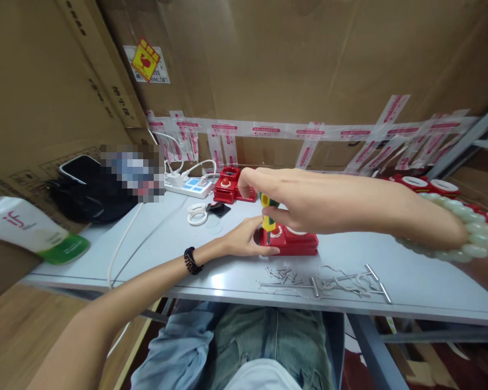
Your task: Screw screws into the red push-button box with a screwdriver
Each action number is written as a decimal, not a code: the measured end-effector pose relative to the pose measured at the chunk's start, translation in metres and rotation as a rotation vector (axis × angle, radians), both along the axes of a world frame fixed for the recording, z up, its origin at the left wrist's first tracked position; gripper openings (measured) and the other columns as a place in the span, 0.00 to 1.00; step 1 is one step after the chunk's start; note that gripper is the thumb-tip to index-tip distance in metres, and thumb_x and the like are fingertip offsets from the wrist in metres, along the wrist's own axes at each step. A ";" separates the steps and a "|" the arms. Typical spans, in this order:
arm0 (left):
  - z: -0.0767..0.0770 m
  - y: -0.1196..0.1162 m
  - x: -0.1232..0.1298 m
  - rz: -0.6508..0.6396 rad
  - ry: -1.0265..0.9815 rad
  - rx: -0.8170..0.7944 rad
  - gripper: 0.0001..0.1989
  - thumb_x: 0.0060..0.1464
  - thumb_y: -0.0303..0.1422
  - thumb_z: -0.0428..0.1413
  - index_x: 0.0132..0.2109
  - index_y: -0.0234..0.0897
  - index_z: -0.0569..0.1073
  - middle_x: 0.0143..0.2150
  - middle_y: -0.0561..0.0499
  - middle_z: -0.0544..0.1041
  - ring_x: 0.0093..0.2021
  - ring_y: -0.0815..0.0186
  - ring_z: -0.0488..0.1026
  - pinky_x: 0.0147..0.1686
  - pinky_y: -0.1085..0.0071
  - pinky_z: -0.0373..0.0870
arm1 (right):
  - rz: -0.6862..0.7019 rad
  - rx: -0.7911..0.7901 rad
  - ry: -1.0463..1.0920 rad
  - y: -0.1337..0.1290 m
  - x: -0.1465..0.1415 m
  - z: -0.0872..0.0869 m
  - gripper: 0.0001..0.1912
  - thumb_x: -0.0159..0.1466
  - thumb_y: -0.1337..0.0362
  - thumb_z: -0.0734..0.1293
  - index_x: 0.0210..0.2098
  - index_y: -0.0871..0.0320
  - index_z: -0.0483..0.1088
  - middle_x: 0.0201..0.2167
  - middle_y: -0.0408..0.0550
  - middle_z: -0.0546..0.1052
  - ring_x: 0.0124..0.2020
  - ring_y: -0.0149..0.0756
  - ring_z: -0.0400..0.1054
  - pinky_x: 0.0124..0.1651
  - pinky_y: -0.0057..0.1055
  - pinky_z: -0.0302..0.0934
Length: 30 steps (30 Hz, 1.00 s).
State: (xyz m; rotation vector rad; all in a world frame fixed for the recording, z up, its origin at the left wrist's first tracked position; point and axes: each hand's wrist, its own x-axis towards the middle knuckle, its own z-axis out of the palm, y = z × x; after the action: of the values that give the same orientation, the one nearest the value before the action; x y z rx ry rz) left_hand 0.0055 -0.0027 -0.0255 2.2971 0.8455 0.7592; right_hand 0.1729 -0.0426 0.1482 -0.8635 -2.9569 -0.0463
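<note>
Held yellow-and-green-handled screwdriver (269, 221) in right grip (305, 196), clasped glossy red oblong block (299, 245) in left grip (245, 238); likely risked skidding, jabbing left grip, if tilted.

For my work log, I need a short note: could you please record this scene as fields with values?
Left hand: holds a red piece at its left end
Right hand: grips a yellow-and-green screwdriver, tip down toward this piece
Table, near edge: loose screws, metal rods
Table, beyond left hand: second red piece, white rings, power strip
Far left: white-and-green bottle
Backdrop: taped cardboard
</note>
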 end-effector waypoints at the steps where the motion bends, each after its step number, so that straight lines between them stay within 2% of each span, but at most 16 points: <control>1: 0.000 0.000 0.000 -0.002 -0.007 0.009 0.29 0.50 0.48 0.63 0.53 0.34 0.70 0.48 0.43 0.79 0.45 0.56 0.75 0.46 0.62 0.72 | -0.028 0.017 -0.004 0.001 0.001 -0.001 0.08 0.64 0.68 0.63 0.44 0.56 0.64 0.37 0.48 0.74 0.32 0.33 0.65 0.30 0.30 0.52; 4: -0.001 0.001 0.000 -0.020 -0.013 -0.003 0.30 0.49 0.47 0.63 0.54 0.34 0.70 0.50 0.43 0.78 0.46 0.55 0.75 0.47 0.61 0.72 | -0.110 0.175 0.025 0.007 0.002 -0.010 0.07 0.66 0.61 0.62 0.38 0.58 0.66 0.34 0.50 0.73 0.30 0.35 0.62 0.30 0.33 0.49; 5: -0.001 0.001 0.001 -0.029 -0.018 -0.016 0.29 0.49 0.47 0.63 0.54 0.34 0.70 0.49 0.43 0.78 0.46 0.55 0.76 0.47 0.61 0.72 | -0.126 0.202 0.042 0.009 0.002 -0.013 0.07 0.67 0.61 0.60 0.36 0.58 0.66 0.33 0.50 0.72 0.29 0.35 0.61 0.30 0.33 0.48; 7: -0.001 0.001 0.001 -0.047 -0.039 -0.032 0.30 0.50 0.46 0.63 0.55 0.35 0.69 0.50 0.43 0.78 0.46 0.55 0.76 0.48 0.60 0.72 | -0.127 0.159 0.060 0.010 0.000 -0.014 0.06 0.67 0.66 0.58 0.36 0.57 0.65 0.33 0.48 0.72 0.29 0.34 0.61 0.30 0.32 0.48; 9: -0.001 0.001 0.001 -0.045 -0.051 -0.014 0.30 0.50 0.46 0.63 0.56 0.34 0.68 0.51 0.43 0.78 0.47 0.55 0.75 0.49 0.60 0.71 | -0.094 0.045 0.047 0.007 -0.001 -0.010 0.04 0.64 0.69 0.60 0.38 0.57 0.65 0.38 0.48 0.72 0.31 0.33 0.62 0.30 0.31 0.50; 11: -0.001 0.001 0.000 -0.035 -0.046 0.015 0.30 0.50 0.46 0.63 0.55 0.34 0.68 0.51 0.43 0.77 0.47 0.55 0.75 0.49 0.61 0.71 | -0.084 -0.026 0.025 0.002 -0.002 -0.005 0.08 0.60 0.69 0.63 0.40 0.57 0.65 0.41 0.48 0.72 0.33 0.32 0.64 0.30 0.30 0.51; 17: -0.001 0.000 0.001 -0.043 -0.044 -0.014 0.28 0.50 0.47 0.63 0.53 0.35 0.69 0.49 0.44 0.78 0.46 0.56 0.76 0.46 0.63 0.72 | -0.211 0.184 0.075 -0.002 0.003 -0.008 0.08 0.65 0.65 0.59 0.43 0.59 0.65 0.31 0.49 0.72 0.25 0.33 0.60 0.26 0.33 0.45; 20: 0.001 -0.001 0.001 -0.029 -0.035 -0.007 0.29 0.50 0.48 0.63 0.53 0.34 0.69 0.49 0.43 0.78 0.44 0.56 0.76 0.44 0.63 0.72 | -0.156 0.069 0.076 0.000 0.001 -0.005 0.11 0.62 0.68 0.62 0.45 0.57 0.63 0.32 0.47 0.73 0.27 0.33 0.62 0.26 0.32 0.48; 22: 0.001 -0.001 0.001 -0.004 -0.025 0.012 0.29 0.49 0.48 0.63 0.51 0.33 0.70 0.47 0.43 0.78 0.43 0.56 0.75 0.43 0.63 0.72 | -0.114 -0.014 0.050 -0.001 -0.001 -0.001 0.16 0.58 0.70 0.65 0.45 0.56 0.63 0.36 0.46 0.74 0.32 0.34 0.65 0.28 0.30 0.51; 24: 0.001 0.000 0.001 0.011 -0.016 0.021 0.28 0.48 0.48 0.64 0.50 0.33 0.71 0.45 0.44 0.78 0.42 0.57 0.75 0.42 0.63 0.72 | -0.119 -0.020 0.026 -0.002 -0.002 0.000 0.16 0.56 0.70 0.67 0.43 0.56 0.63 0.38 0.47 0.74 0.34 0.35 0.65 0.28 0.30 0.52; 28: 0.000 0.000 0.000 -0.016 -0.029 -0.007 0.29 0.50 0.48 0.63 0.53 0.33 0.70 0.46 0.44 0.78 0.42 0.57 0.76 0.43 0.64 0.72 | -0.184 0.085 0.078 0.001 0.000 -0.007 0.10 0.63 0.61 0.63 0.43 0.58 0.63 0.31 0.47 0.71 0.26 0.32 0.60 0.25 0.31 0.47; 30: -0.001 0.001 0.000 -0.036 -0.047 -0.025 0.30 0.50 0.47 0.63 0.54 0.33 0.69 0.48 0.43 0.78 0.43 0.57 0.76 0.45 0.64 0.72 | -0.205 0.051 0.090 0.002 0.001 -0.006 0.10 0.63 0.63 0.61 0.44 0.58 0.61 0.29 0.46 0.71 0.24 0.31 0.57 0.24 0.31 0.46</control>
State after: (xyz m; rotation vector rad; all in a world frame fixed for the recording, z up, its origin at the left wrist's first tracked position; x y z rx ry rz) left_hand 0.0059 -0.0021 -0.0265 2.2575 0.7854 0.7796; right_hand 0.1737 -0.0402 0.1421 -1.1263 -2.7619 -0.0895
